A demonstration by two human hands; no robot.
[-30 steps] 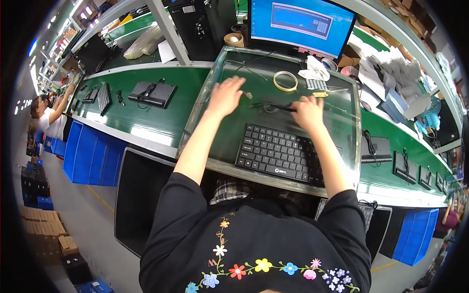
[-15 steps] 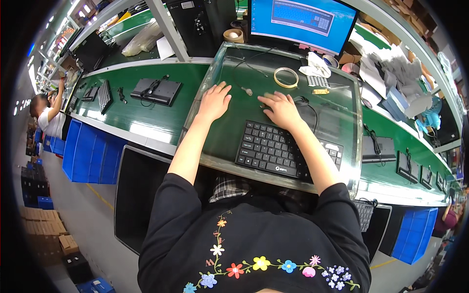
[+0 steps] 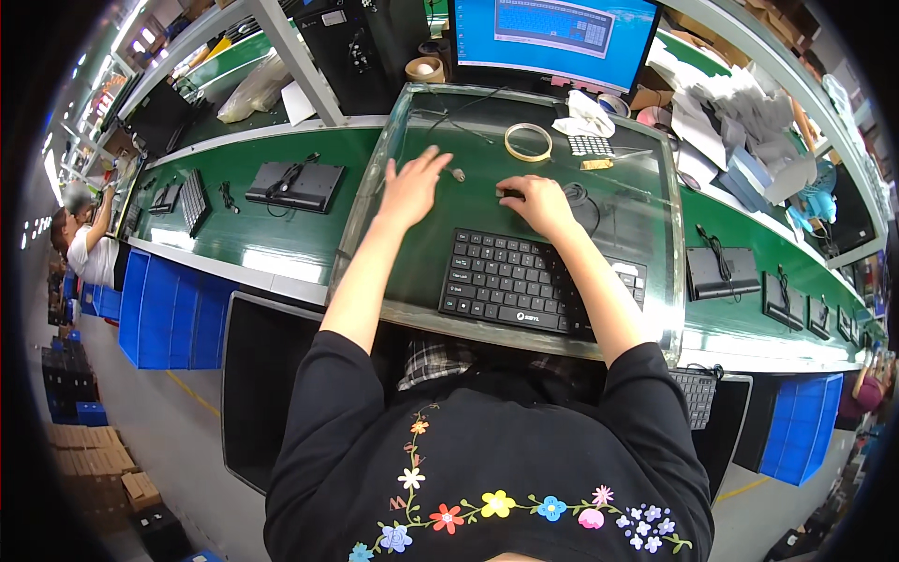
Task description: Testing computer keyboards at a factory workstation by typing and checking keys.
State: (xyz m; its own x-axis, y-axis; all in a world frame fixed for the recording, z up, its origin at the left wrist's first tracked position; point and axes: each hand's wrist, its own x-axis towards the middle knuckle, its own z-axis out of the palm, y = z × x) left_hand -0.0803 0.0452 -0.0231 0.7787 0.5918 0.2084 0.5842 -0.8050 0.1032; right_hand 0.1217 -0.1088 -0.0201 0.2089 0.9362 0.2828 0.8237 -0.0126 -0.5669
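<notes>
My left hand hovers over the glass-topped work surface, its fingers spread and holding nothing. Close to its fingertips lies the plug end of a thin cable. My right hand is curled, thumb and fingers drawn together around a small dark thing that I cannot make out. Below it sits a black keyboard with light markings, partly covered by my right forearm. Beside the right wrist lies a coiled black cable.
Beyond my hands are a roll of tape, a white cloth and a lit monitor showing a keyboard picture. Several keyboards line the green bench on both sides. Blue bins stand below. Another person works at the far left.
My left hand has moved slightly toward the cable plug. The right hand's fingers, spread and blurred before, are now curled together. The whole view has shifted a little.
</notes>
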